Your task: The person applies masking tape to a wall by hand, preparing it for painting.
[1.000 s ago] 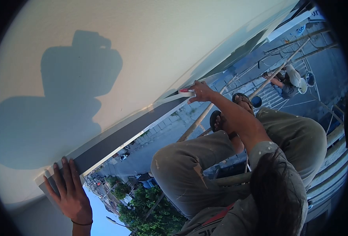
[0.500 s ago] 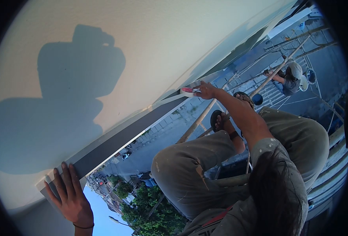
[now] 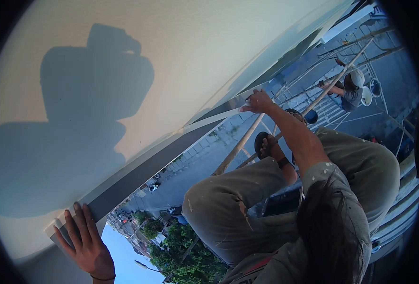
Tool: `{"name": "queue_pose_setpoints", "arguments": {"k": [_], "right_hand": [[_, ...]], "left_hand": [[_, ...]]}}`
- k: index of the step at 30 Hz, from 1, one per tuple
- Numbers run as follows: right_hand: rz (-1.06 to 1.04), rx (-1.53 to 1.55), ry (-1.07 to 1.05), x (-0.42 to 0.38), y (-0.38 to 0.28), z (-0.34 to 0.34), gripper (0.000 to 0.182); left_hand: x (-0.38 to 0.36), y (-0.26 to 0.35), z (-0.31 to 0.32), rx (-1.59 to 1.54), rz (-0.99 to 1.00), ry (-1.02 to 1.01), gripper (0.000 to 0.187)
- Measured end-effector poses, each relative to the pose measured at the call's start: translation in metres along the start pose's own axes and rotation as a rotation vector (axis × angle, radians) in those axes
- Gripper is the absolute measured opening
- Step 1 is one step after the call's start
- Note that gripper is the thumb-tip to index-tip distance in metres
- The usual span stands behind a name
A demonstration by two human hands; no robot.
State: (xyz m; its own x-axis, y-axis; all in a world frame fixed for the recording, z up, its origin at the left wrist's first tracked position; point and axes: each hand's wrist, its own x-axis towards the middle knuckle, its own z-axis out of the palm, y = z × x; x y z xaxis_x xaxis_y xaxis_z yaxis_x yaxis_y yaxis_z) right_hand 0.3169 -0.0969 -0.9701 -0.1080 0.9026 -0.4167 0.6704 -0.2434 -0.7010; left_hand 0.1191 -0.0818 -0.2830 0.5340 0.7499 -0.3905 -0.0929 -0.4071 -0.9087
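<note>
My left hand [image 3: 85, 242] lies flat with fingers spread, pressing the end of a pale masking tape strip [image 3: 204, 119] against the wall's lower edge. The strip runs along the top of a dark grey band [image 3: 143, 173] under the cream wall [image 3: 195, 47]. At the far end of the strip, my right hand [image 3: 257, 101] is stretched out and closed on the tape roll, which is mostly hidden by the fingers. My shadow falls on the wall at the left.
I crouch on bamboo scaffolding poles [image 3: 238, 149], knees [image 3: 219, 203] bent, sandalled foot [image 3: 266, 144] on a pole. Another person [image 3: 351, 90] works further along with a white bucket [image 3: 366, 96] beside them. Street and trees [image 3: 181, 260] lie far below.
My right hand has moved further along the wall edge to the upper right, drawing out more tape; the roll's red core no longer shows. The left hand has stayed pressed on the tape's end.
</note>
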Motion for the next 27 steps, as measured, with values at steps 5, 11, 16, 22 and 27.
{"name": "queue_pose_setpoints", "arguments": {"k": [5,11,16,22,27], "right_hand": [[-0.048,0.18,0.079,0.01,0.031,0.039,0.076],[-0.036,0.246,0.15,0.013,0.021,0.038,0.059],[0.022,0.2,0.218,0.017,-0.015,0.033,0.049],[0.11,0.117,0.213,0.027,-0.056,0.032,0.042],[0.192,0.135,0.323,0.026,-0.077,0.033,0.041]], "left_hand": [[0.0,0.0,0.0,-0.001,0.003,0.001,0.05],[0.001,0.0,0.0,0.018,0.001,-0.002,0.048],[0.001,0.001,0.001,0.029,0.003,0.015,0.048],[0.002,0.004,-0.003,0.034,0.009,0.02,0.05],[0.001,0.002,0.0,0.046,0.018,0.011,0.051]]}}
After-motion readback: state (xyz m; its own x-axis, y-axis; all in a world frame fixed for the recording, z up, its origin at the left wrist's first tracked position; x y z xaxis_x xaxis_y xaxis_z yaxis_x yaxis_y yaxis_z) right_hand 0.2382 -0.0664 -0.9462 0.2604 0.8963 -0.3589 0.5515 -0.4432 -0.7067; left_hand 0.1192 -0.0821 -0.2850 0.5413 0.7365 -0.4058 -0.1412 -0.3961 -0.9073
